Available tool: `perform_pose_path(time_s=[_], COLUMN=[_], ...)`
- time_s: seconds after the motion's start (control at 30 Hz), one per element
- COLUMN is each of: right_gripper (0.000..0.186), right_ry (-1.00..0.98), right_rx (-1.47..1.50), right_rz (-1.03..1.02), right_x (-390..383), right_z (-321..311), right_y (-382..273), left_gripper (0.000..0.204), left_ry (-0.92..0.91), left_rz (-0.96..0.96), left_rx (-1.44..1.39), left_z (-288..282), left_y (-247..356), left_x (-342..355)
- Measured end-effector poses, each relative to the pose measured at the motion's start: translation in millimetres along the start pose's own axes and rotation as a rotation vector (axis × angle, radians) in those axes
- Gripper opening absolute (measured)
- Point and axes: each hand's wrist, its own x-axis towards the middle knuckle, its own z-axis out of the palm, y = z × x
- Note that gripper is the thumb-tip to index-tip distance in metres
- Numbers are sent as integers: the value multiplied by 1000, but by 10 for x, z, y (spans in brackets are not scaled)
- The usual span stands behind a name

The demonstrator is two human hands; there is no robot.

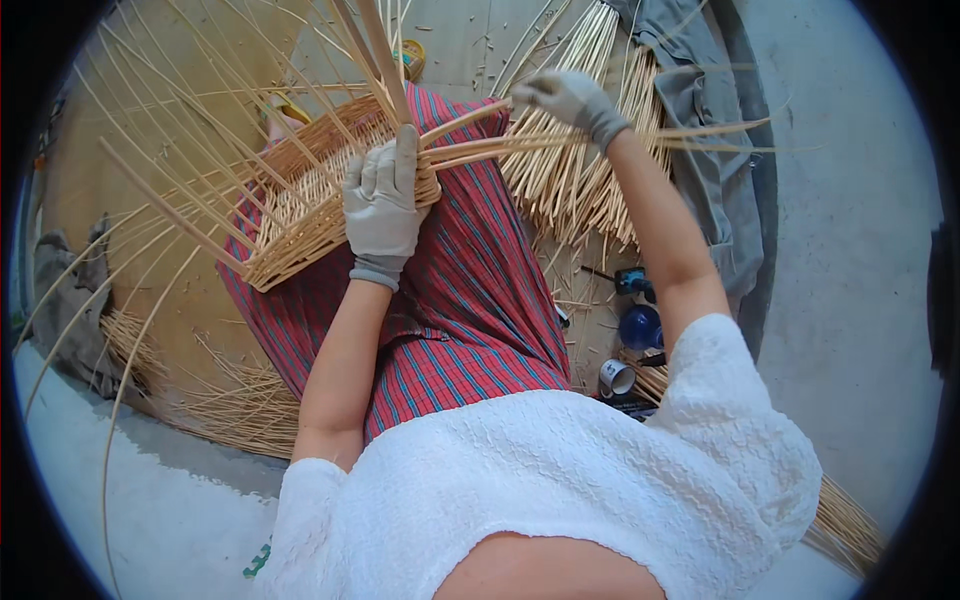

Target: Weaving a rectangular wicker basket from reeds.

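Note:
A half-woven wicker basket (295,255) rests tilted on my lap, over a red striped cloth (470,250). Long thin rods stand up and fan out from its rim, with thicker posts at the corners. My left hand (385,205), in a pale glove, is closed round the basket's near right corner, thumb along a thick post (388,55). Out to the right, my gloved right hand (572,102) pinches a willow rod (468,121) that runs from that corner. Just below it, more loose rods (490,149) stick out sideways from the weave, their tips blurred.
A large bundle of peeled rods (570,190) lies at the far right on grey cloth (715,190). Nearer are a dark blue-green tool (632,281), a blue round object (640,327) and a white cup (617,377). More rods (240,405) lie at left; a yellow tape roll (411,60) sits beyond.

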Motion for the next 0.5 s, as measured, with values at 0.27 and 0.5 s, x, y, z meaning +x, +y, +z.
perform_pose_path(time_s=[0.27,0.5], right_gripper=[53,32], right_ry=[143,165], right_rx=[45,-628], right_rz=[-66,-380], right_x=[-101,-662], right_z=[104,-770], right_y=[61,-554], left_gripper=[101,114], left_ry=[15,-161], left_rz=[-13,-84], left_rx=[-40,-75], left_z=[26,-175], left_y=[40,-20], left_x=[-17,27])
